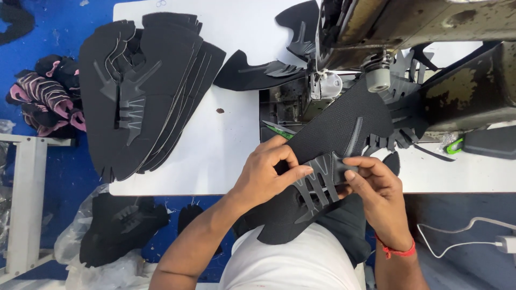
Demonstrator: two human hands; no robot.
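Worker at sewing machine (pixel 376 70) lined up grey strap overlay (pixel 318 180) on black mesh shoe upper (pixel 344 129), upper lying across white worktop (pixel 215 156) edge toward needle. Judged key: keep overlay flat, edges square to upper. Left hand (pixel 266 172) grip pinched shut on overlay; right hand (pixel 376 180) grip closed on its other end.

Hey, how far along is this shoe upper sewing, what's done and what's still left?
Judging by the table, a stack of black uppers with grey overlays sits at the left, looking finished. In hand: the left hand and right hand press a grey strap overlay onto a black mesh upper lying under the sewing machine. More black pieces lie on the floor; their state is unclear.
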